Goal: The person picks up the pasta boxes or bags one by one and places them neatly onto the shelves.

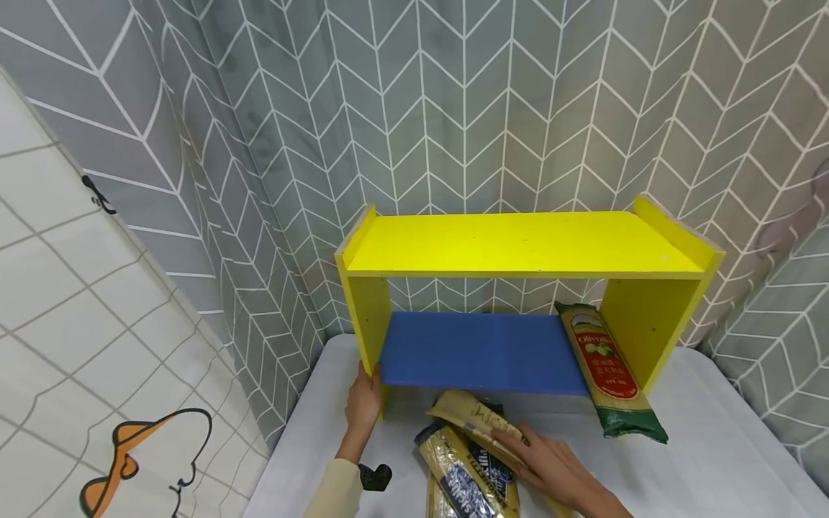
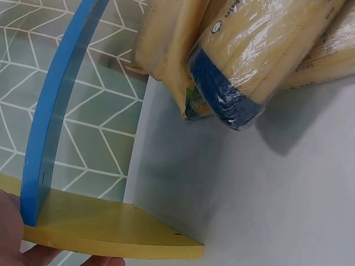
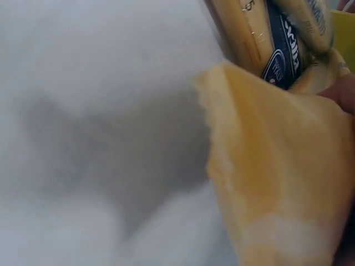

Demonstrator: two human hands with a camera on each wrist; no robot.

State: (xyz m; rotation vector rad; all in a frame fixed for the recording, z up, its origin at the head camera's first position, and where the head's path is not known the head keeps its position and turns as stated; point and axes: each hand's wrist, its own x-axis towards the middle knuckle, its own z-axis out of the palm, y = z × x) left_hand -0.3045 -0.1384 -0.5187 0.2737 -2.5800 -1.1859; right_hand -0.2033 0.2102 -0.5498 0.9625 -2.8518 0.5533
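Observation:
My left hand (image 1: 363, 406) grips the front edge of the yellow left side panel (image 2: 111, 227) of a small shelf, close to the end of its blue board (image 1: 479, 352). In the left wrist view, fingers curl under that panel. My right hand (image 1: 558, 467) holds a beige-yellow packet (image 1: 476, 417), tilted over several clear-wrapped pasta packets (image 1: 456, 471) with dark blue labels. The right wrist view shows the packet's crimped end (image 3: 266, 166) up close, partly blurred. A green-ended pasta packet (image 1: 602, 363) with a red label lies on the blue board against the right side panel.
The shelf's yellow top board (image 1: 518, 244) spans above the blue one. Beneath stands a table with a white cover (image 1: 706, 432). A grey patterned curtain (image 1: 453, 108) hangs behind, and a white tiled surface (image 1: 84, 324) is at the left.

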